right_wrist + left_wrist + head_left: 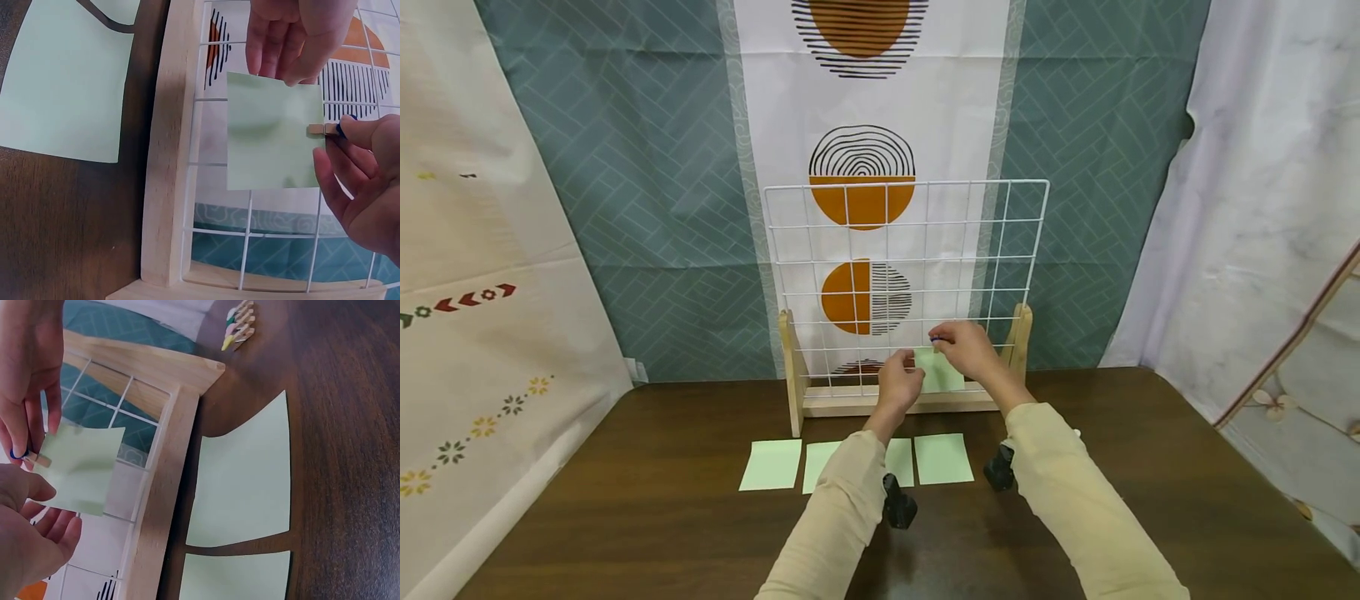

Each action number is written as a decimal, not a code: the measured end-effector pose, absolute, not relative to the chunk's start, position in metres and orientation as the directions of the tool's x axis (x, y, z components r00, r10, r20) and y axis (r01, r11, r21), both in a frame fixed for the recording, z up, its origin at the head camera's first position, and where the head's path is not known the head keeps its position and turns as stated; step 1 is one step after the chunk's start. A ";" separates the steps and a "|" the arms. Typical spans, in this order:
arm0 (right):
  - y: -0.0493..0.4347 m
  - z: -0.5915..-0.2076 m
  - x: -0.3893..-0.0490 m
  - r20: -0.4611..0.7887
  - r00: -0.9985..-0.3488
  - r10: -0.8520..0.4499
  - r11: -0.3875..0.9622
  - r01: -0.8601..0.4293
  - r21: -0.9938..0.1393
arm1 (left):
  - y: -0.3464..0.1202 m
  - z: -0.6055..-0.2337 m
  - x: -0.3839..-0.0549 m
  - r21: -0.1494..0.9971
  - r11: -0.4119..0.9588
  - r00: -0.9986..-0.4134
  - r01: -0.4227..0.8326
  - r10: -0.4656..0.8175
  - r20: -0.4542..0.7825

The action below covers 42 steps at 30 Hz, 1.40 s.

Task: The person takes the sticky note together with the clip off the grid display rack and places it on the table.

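Observation:
A pale green paper sheet (940,377) hangs against the lower part of a white wire grid (887,223). My left hand (898,387) pinches its left edge, with the thumb (39,486) in front and fingers behind. At the sheet's top edge, my right hand (967,348) pinches a small wooden clothespin (317,129) with a blue end. The clothespin's tip overlaps the paper in both wrist views. Several matching sheets lie in a row on the table, among them one at the left (771,465) and one at the right (943,458).
Wooden feet (1019,343) and a wooden base bar (842,406) hold the grid upright on the dark brown table (647,500). Several clothespins with coloured ends (240,325) lie beyond the stand's right end. A patterned curtain (670,167) hangs behind.

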State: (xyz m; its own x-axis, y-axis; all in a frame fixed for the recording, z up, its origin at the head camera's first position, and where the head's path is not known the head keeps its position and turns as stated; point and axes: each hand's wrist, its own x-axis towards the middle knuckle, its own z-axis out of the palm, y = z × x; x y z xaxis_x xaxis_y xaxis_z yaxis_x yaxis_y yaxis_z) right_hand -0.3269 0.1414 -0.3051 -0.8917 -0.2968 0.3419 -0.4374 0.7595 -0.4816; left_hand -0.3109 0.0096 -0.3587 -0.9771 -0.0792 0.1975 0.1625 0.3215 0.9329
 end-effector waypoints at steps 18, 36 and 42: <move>0.143 -0.315 -0.330 0.413 -0.876 -0.249 0.780 -0.434 -0.451 | 0.014 -0.361 -0.317 0.927 0.325 -0.962 0.189 -0.130 0.242; 0.144 -0.317 -0.333 0.419 -0.879 -0.228 0.772 -0.425 -0.472 | 0.012 -0.359 -0.316 0.915 0.366 -0.962 0.169 -0.140 0.234; 0.145 -0.317 -0.333 0.425 -0.878 -0.219 0.771 -0.422 -0.476 | 0.011 -0.355 -0.316 0.906 0.382 -0.961 0.184 -0.124 0.248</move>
